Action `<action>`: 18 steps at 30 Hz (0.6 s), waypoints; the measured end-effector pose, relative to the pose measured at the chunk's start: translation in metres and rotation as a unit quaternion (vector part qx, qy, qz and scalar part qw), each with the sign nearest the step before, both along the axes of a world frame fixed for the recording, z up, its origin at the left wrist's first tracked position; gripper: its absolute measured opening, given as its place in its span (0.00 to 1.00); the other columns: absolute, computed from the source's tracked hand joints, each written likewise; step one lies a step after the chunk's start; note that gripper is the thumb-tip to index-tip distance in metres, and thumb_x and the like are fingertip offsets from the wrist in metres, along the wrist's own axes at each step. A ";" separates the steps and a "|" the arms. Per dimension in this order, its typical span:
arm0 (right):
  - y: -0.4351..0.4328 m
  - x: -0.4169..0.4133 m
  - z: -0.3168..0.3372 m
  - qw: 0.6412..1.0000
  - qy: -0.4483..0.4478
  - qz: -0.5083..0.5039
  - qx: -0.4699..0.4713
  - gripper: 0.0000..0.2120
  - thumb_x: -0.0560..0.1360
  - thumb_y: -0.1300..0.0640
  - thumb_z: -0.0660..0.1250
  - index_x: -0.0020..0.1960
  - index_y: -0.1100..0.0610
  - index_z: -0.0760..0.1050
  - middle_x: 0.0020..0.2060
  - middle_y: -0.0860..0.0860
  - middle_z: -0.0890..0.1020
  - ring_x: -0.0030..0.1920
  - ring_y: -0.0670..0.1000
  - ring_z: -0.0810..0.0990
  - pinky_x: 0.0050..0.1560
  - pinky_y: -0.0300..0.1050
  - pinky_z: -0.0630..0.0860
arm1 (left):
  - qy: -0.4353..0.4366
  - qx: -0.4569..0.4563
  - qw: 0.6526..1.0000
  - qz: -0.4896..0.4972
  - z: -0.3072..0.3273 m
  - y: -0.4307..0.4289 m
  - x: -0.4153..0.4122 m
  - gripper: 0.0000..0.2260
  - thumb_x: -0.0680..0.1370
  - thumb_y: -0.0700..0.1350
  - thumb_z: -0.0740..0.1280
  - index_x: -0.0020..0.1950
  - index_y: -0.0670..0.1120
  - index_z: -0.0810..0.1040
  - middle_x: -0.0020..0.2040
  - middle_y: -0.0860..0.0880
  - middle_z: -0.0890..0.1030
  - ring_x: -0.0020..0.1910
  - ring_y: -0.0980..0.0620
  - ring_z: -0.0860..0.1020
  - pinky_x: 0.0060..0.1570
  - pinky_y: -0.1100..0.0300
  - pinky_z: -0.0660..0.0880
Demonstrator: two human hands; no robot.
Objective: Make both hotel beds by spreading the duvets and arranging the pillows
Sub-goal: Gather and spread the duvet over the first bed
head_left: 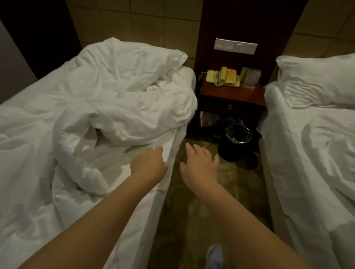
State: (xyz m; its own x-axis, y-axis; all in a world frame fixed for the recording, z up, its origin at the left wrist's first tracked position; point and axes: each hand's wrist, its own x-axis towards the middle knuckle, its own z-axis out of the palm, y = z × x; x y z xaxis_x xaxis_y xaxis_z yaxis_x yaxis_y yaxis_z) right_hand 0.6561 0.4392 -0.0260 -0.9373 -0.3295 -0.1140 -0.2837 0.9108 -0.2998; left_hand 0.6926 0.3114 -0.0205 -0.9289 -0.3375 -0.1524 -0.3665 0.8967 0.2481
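1. standing in the aisle between two single beds, both bare arms reaching forward from 6 o'clock toward the middle of the view.
2. left bed (150, 207) fills everything from 7 to 11 o'clock. its duvet (110, 106) is a crumpled white heap, bunched into deep folds and ridges, with a big hollow in the middle where the fabric caves in. the near edge spills down over the side of the mattress.
3. up at 11 o'clock a white pillow (141, 55) sits half buried under the top of that heap, against the tiled wall.
4. left hand (148, 164) is over the bed's aisle-side edge, fingers curled in loosely. honestly can't tell whether it's pinching the sheet or just touching it, the fingertips are turned away.
5. right hand (199, 166) hangs over the carpet just beside the left bed, fingers spread wide, palm down, holding nothing.
6. right bed (279, 144) runs from 1 to 5 o'clock. its duvet (332, 160) is flatter but still rumpled, lots of wrinkles. a plump pillow (329, 81) lies at its head, about 1 o'clock.
7. between the beds at 12 o'clock: a dark wood nightstand (232, 96) with a yellowish phone (223, 77) on top, and a black bin (236, 142) on the floor in front of it.
8. a pale sneaker (211, 267) shows at 6 o'clock on the patterned carpet.
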 end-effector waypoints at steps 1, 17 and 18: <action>-0.003 -0.031 -0.004 1.000 -0.016 -0.003 -0.003 0.28 0.81 0.50 0.56 0.77 0.50 0.51 0.76 0.50 0.57 0.76 0.55 0.52 0.74 0.61 0.45 | -0.002 -0.003 1.000 0.002 -0.003 -0.001 -0.027 0.18 0.79 0.48 0.59 0.68 0.47 0.67 0.64 0.45 0.72 0.60 0.45 0.73 0.48 0.54 0.69; -0.088 -0.471 -0.016 0.993 -0.050 0.108 -0.011 0.27 0.80 0.47 0.55 0.77 0.49 0.51 0.76 0.50 0.57 0.74 0.55 0.57 0.73 0.59 0.49 | -0.074 -0.020 0.992 0.104 -0.026 -0.076 -0.446 0.22 0.79 0.50 0.59 0.73 0.50 0.60 0.64 0.44 0.69 0.60 0.44 0.73 0.47 0.55 0.69; -0.094 -0.498 -0.024 0.993 -0.044 0.107 -0.014 0.27 0.80 0.48 0.55 0.77 0.49 0.52 0.76 0.50 0.58 0.74 0.55 0.58 0.73 0.59 0.49 | -0.072 -0.017 0.992 0.103 -0.034 -0.086 -0.476 0.23 0.79 0.50 0.59 0.73 0.50 0.60 0.64 0.44 0.69 0.60 0.44 0.73 0.47 0.54 0.69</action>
